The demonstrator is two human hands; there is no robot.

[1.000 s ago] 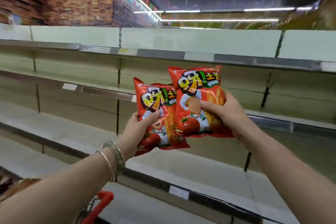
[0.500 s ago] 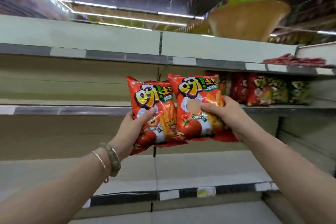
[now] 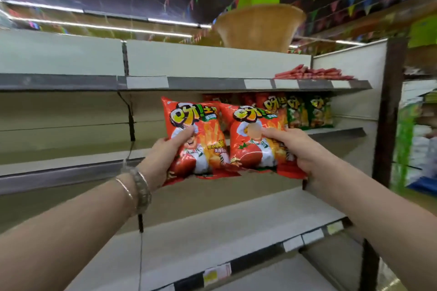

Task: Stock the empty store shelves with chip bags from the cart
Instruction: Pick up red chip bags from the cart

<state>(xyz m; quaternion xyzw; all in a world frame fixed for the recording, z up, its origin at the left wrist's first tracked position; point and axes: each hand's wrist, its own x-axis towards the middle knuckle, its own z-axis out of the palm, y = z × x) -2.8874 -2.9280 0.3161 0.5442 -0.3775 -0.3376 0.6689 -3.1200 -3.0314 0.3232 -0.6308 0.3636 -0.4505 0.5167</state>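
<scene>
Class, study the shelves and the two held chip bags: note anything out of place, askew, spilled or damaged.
Only one thing stands out: red packets lie flat in a loose pile on the top shelf, while the stocked bags beneath stand upright. The left chip bag and right chip bag look intact; nothing spilled.

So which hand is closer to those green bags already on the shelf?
The right. The right hand, gripping one red chip bag, is just below-left of the green bags; the left hand, gripping the other red bag, is farther left.
</scene>
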